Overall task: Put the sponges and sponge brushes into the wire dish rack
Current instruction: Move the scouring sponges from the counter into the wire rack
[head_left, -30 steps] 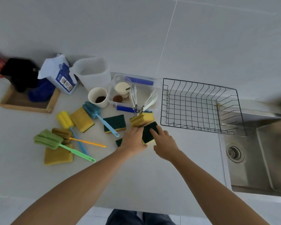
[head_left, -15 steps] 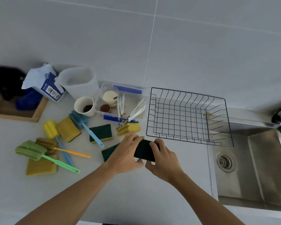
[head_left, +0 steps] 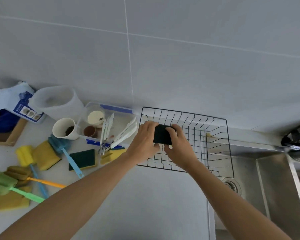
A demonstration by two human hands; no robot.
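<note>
My left hand (head_left: 145, 138) and my right hand (head_left: 177, 144) both grip a dark green sponge (head_left: 162, 135), held over the left part of the black wire dish rack (head_left: 216, 144). On the counter to the left lie a green-and-yellow sponge (head_left: 82, 159), a yellow sponge (head_left: 44, 155) and another yellow sponge (head_left: 111, 154) under the tongs. Sponge brushes lie there too: a blue one (head_left: 66, 150), a yellow one (head_left: 25, 156), a brown one with an orange handle (head_left: 24, 175) and a green one (head_left: 9, 187) resting on a flat yellow sponge (head_left: 9, 202).
A clear plastic box (head_left: 109, 122) with small cups and white tongs (head_left: 123, 135) stands just left of the rack. A paper cup (head_left: 64, 128), a white jug (head_left: 56, 101) and a blue-and-white bag (head_left: 16, 101) stand behind. A steel sink (head_left: 267, 184) lies right of the rack.
Both hands lifted the dark green sponge off the counter and carried it up and to the right, from in front of the rack to above its left part.
</note>
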